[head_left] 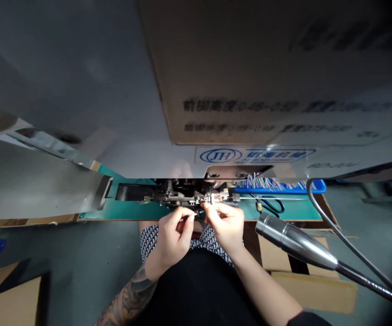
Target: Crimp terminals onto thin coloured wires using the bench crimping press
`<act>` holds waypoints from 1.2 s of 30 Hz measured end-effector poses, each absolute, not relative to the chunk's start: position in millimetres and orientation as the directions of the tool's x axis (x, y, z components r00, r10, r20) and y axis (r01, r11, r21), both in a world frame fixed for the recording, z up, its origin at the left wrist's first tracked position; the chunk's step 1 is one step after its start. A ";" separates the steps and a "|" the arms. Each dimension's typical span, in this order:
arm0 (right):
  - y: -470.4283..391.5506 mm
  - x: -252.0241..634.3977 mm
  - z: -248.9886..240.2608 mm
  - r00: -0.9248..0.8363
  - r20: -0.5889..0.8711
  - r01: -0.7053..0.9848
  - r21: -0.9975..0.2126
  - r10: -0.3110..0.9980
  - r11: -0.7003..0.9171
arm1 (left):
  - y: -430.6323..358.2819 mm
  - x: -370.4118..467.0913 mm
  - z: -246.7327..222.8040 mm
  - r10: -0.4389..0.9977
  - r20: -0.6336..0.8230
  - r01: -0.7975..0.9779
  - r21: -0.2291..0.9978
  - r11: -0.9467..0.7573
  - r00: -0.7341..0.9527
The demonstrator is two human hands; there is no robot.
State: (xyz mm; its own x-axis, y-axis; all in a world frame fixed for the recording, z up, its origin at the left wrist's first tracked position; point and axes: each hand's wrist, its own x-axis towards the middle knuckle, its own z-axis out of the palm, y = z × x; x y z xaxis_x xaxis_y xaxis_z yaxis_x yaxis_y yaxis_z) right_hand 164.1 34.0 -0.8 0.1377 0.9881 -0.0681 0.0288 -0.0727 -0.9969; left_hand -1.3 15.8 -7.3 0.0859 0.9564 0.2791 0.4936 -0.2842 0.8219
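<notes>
A machine mechanism of small metal parts sits on a green mat beneath a large grey housing. Just in front of it, my left hand is closed in a pinch, with a small pale tip showing at the fingertips; what it belongs to is too small to name. My right hand pinches close against the mechanism, at a small bright white part, and whatever lies between its fingertips is hidden. The two hands are a short gap apart.
A metal lamp head on a flexible neck stands right of my right hand. Behind it, a blue tray holds many thin coloured wires. A black cable lies on the mat. Cardboard boxes are on the floor.
</notes>
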 end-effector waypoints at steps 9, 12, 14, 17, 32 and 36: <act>25.1 180.3 -4.2 0.039 0.045 0.072 -0.996 0.998 0.042 | 24.1 -7.5 0.0 0.953 -0.165 0.088 0.985 0.147 0.254; 26.4 181.1 -9.0 0.074 0.411 0.329 -0.870 0.909 0.367 | 23.8 -1.2 4.0 0.979 -0.091 0.143 0.988 0.065 0.182; 29.0 178.3 -12.2 0.116 0.567 0.450 -0.762 0.815 0.466 | 22.3 4.3 5.8 0.992 0.023 0.236 0.970 -0.052 0.124; 33.5 171.6 -15.2 0.208 0.641 0.527 -0.710 0.739 0.467 | 21.0 11.2 5.7 0.983 0.166 0.350 0.919 -0.183 0.078; 37.3 158.7 -14.9 0.312 0.458 0.400 -0.858 0.833 0.322 | 20.8 9.9 1.5 0.966 0.259 0.494 0.837 -0.236 0.022; 38.1 161.7 -19.1 0.285 0.479 0.411 -0.844 0.830 0.346 | 20.5 10.0 -0.1 0.970 0.242 0.480 0.847 -0.228 0.032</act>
